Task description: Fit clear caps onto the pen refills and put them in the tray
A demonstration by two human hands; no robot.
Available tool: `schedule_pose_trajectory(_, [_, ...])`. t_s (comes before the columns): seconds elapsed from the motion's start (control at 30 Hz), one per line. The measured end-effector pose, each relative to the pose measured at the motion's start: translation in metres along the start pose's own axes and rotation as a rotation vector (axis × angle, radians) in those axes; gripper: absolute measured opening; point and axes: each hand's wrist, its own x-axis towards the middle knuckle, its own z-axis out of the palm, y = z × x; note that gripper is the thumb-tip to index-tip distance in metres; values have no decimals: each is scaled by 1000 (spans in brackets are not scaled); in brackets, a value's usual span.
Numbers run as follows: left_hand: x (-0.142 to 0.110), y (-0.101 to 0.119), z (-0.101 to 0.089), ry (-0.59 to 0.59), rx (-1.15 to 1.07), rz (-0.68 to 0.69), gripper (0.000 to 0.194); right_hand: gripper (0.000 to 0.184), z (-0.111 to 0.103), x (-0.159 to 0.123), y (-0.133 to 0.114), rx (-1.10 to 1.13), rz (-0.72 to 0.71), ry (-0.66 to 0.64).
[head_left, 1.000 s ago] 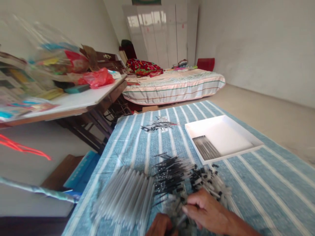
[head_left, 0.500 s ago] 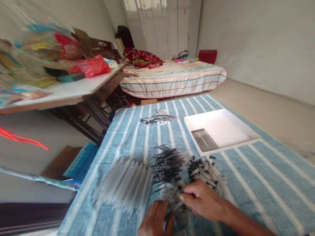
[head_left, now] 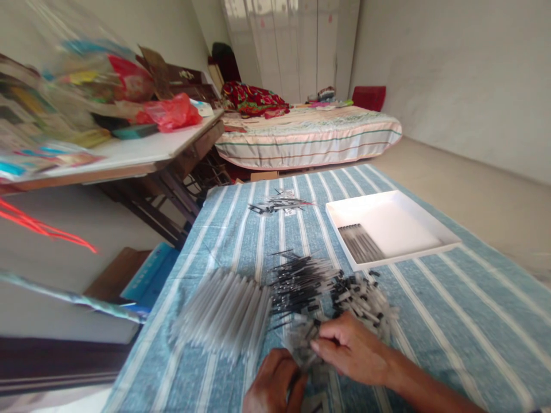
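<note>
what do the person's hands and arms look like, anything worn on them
The left hand and the right hand are both bare, with no gloves. The right forearm shows no sleeve, watch or bracelet. The bottom edge cuts off the left side, so any sleeve there cannot be seen. No rings can be made out, though the picture is somewhat blurred.

- Translucent grey plastic tubes [head_left: 228, 315] are laid left of and beyond the left hand [head_left: 272, 381].
- Thin black-and-clear rods [head_left: 301, 282] are piled right of these, beyond both hands.
- Small black-and-whitish cylindrical pieces [head_left: 365, 301] are heaped just beyond the right hand [head_left: 355, 351].
- Farther beyond it, a shallow white rectangular box [head_left: 408, 221] is set, slim dark sticks [head_left: 360, 244] being lined along its left side.
- All are supported by blue-and-white striped cloth [head_left: 456, 315].
</note>
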Motion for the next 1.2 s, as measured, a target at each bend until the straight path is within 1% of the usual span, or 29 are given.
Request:
schedule_pose_trajectory(0.17, [0,3,-5,-3,-4,-92,28,36,-1,-2,-1,20,4,-21])
schedule_pose_trajectory(0.27, [1,5,-13,-12,-36,-169,25,36,-11,-1,5,-15,1,36])
schedule_pose_trajectory(0.37, [3,7,-21,12,-92,-266,22,29,-27,4,18,-204,31,161])
schedule_pose_trajectory(0.47, [7,12,-29,77,-166,-396,19,23,-41,9,31,-438,92,213])
schedule_pose_trajectory(0.53, [9,16,-33,129,-230,-481,16,26,-47,12,35,-576,119,192])
schedule_pose_trajectory(0.63, [13,22,-37,189,-317,-606,15,28,-50,16,32,-733,142,114])
schedule_pose_trajectory(0.77, [15,26,-41,226,-421,-762,23,25,-49,20,23,-865,173,28])
schedule_pose_trajectory(0.87, [16,27,-45,223,-552,-841,26,25,-49,22,20,-898,193,-11])
schedule_pose_trajectory(1.0, [18,28,-51,213,-744,-925,24,22,-51,22,20,-892,221,-42])
schedule_pose_trajectory(1.1, [18,26,-51,256,-804,-955,24,20,-51,21,20,-890,224,-56])
schedule_pose_trajectory(1.2, [17,23,-48,263,-814,-969,25,19,-50,21,20,-906,222,-78])
